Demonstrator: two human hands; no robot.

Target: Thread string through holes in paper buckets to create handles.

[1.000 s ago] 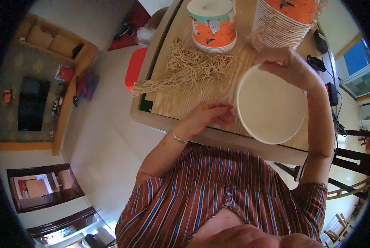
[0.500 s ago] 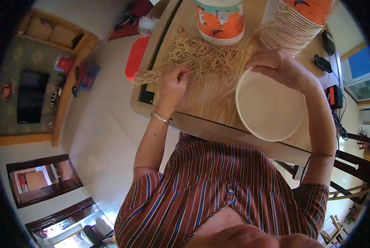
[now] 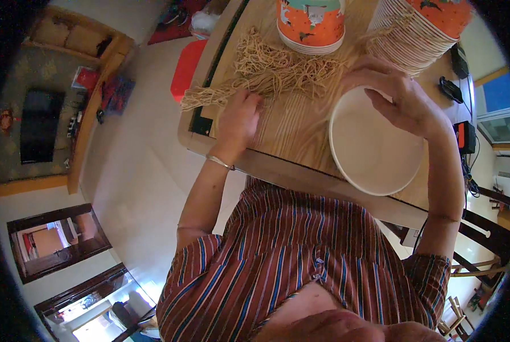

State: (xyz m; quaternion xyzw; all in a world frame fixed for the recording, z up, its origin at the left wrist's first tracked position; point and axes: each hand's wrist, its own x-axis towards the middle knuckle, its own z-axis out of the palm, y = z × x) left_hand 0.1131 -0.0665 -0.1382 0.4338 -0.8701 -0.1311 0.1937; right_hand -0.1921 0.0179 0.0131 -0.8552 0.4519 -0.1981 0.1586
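A loose heap of tan strands (image 3: 283,68), like string or dry noodles, lies across the wooden table. My left hand (image 3: 241,119) rests at the near edge of its left part, fingers curled closed; what is inside them is hidden. To the right stands a round white bowl (image 3: 374,151), its bare inside facing up, close to the table's front edge. Over its far rim is my right hand (image 3: 400,97), thumb and fingers apart, fingertips partly blurred. Behind the heap stands an orange patterned paper tub (image 3: 312,31), and a tilted stack of similar tubs (image 3: 411,40) lies farther right.
Black cables and a dark adapter (image 3: 451,89) sit at the table's right side, with an orange-and-black box (image 3: 466,137) nearer. A red stool (image 3: 186,68) stands beyond the left table edge. Some tan strands hang against the tub stack.
My right hand has loosened from the bowl's far rim and its thumb has come apart from the fingers. The left hand stays at the strands. The view has shifted slightly.
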